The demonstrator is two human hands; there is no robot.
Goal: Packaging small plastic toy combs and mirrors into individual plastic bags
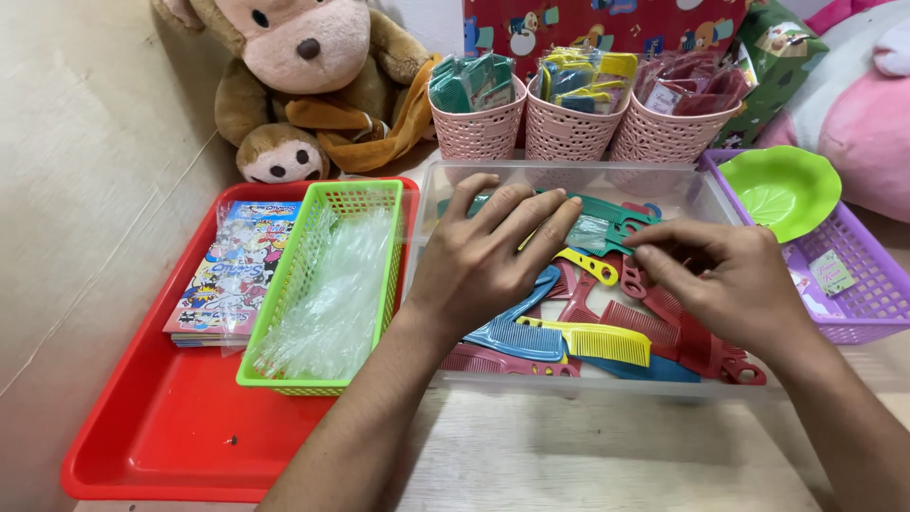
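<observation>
Nothing fancy going on here, just two bare arms coming in from the bottom of the shot. No sleeves showing anywhere up to the edge of the view, so both forearms are uncovered. The left hand [488,251] and right hand [730,280] are plain too: no rings, no watch, no bracelets, no gloves. Fingers [550,228] look slim, nails short and unpainted.

— How's the light where you sit?

— Bright and even, soft from above. My hands [607,265] throw only faint shadows into the clear bin [569,180].

— Any glare?

— Some sheen on the plastic bags [332,294] and the red tray [171,427] (nothing blown out).

— Sharpness?

— Crisp in the centre; the edges bend slightly and the far corners look a little soft.
</observation>
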